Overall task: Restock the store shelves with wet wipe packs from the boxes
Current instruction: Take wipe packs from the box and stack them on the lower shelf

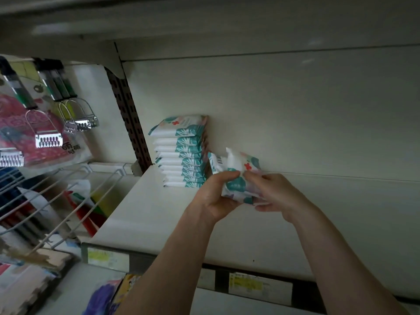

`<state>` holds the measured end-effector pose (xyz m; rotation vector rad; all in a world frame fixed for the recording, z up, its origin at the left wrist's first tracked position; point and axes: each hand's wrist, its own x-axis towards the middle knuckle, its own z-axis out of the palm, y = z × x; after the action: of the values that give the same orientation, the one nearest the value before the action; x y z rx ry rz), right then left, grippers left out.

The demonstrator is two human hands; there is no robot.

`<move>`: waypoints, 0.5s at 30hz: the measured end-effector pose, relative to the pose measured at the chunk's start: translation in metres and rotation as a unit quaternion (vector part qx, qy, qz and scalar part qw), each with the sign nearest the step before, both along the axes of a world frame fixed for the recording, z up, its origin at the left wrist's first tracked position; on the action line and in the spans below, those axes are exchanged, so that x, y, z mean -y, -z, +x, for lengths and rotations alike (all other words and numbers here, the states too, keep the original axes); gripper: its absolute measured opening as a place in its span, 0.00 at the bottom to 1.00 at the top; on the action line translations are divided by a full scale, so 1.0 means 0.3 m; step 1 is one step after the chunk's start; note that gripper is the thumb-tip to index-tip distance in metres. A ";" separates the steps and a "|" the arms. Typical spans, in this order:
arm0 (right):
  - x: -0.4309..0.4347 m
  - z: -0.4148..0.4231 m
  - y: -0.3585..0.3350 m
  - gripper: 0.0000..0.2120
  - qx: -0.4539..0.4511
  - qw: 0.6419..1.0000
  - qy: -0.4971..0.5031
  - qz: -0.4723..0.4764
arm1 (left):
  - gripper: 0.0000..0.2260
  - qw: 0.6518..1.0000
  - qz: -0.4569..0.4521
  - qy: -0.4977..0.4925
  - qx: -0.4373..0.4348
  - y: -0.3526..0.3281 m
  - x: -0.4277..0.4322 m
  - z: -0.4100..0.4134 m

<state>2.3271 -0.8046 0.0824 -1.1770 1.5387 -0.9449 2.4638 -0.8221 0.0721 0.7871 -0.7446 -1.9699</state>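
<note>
As both hands are reaching up in head view, hands: left hand (217, 197) and right hand (278, 194) are gripping one bundle of wet wipe packs (236, 169) between curled fingers.
Bundle place: sitting over the shelf (159, 212), just at 3 o'clock of the stack (181, 155); contact with shelf unclear.
Risk: packs are looking loose and could slide apart; nudging the tall stack could topple it.
Axis: long axis is tilting roughly 11-to-5 o'clock, barcode end pointing to 11.

Left hand (213, 196) and right hand (279, 194) hide the lower part of the wet wipe packs (236, 167), count unclear; price labels (260, 284) along the front edge of the shelf (147, 212) blur unreadably.
</note>
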 end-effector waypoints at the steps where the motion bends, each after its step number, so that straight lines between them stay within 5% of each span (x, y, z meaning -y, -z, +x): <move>1: 0.006 0.000 0.013 0.15 0.024 1.000 -0.008 0.018 | 0.09 1.000 0.009 -0.005 0.012 0.001 0.009 0.003; 5: 0.042 -0.062 0.026 0.07 0.167 0.986 0.007 0.005 | 0.06 0.998 0.032 -0.011 0.048 0.004 0.031 0.029; 11: 0.094 -0.163 -0.031 0.08 0.088 0.986 -0.120 0.069 | 0.11 0.993 0.046 -0.048 0.095 -0.010 0.070 0.036; 15: 0.122 -0.141 -0.038 0.11 0.224 0.973 -0.044 0.029 | 0.04 0.991 0.061 -0.098 0.073 0.006 0.072 0.011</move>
<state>2.2848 -0.8413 0.0937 -0.9044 1.1344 -1.0167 2.4671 -0.8436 0.0704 1.0466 -0.6106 -1.8081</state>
